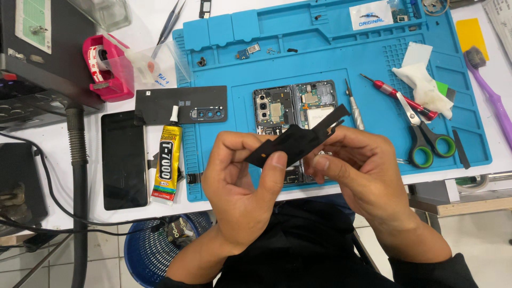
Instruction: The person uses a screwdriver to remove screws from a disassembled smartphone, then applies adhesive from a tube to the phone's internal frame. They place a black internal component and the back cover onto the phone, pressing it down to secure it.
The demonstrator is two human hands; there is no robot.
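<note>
- Nearest the camera, the left hand (242, 176) and the right hand (362, 173) were both closed on a thin, flat, black irregular-shaped panel part (298, 141), thumbs pressed on its near face, holding it tilted in the air above the near edge of the blue silicone repair mat (341, 48).
- Just beyond the hands, on the mat, lay an opened foldable phone with its circuit boards and camera modules exposed (293, 106), its lower half hidden behind the fingers.
- Right of the phone on the mat: a slim silver metal pry tool (353, 109), a red-handled screwdriver (397, 98), green-handled scissors (424, 136) and a crumpled white wipe (424, 80).
- Left of the mat on the white table: a yellow-and-black tube of adhesive (167, 165), a flat black back cover with a camera cut-out (178, 105), a dark glass screen panel (124, 160) and a pink tape dispenser (106, 66).
- Farther back on the mat sat a few loose small screws and connectors (250, 50).
- Risk, as I judged it: the thin panel part could bend or crease under uneven thumb pressure, or slip and drop onto the bare boards below; loose screws could be swept off by a sleeve.
</note>
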